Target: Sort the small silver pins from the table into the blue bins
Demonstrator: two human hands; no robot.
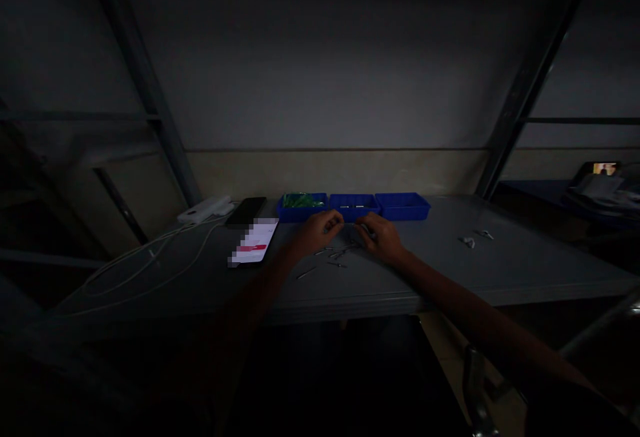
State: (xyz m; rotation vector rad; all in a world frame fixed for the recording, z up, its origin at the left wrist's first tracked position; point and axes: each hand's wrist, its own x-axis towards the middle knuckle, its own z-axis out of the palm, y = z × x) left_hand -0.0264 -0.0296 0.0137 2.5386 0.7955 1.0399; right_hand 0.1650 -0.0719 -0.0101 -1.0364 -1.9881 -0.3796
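My left hand is closed in a pinch above the desk, just in front of the blue bins. Facing it, my right hand is closed too, with fingertips around something small and slender. A faint thin line spans the short gap between both hands; in this dim light its kind cannot be told. Several thin metal rod-like pieces lie scattered on the desk below my hands. One separate metal rod lies nearer the front edge. What my left fingertips grip is mostly hidden.
Behind my hands stand a blue bin with green bits, a middle blue bin with small metal pieces and a right blue bin. To the left are a lit phone, a dark phone and white cables. Small white items lie right.
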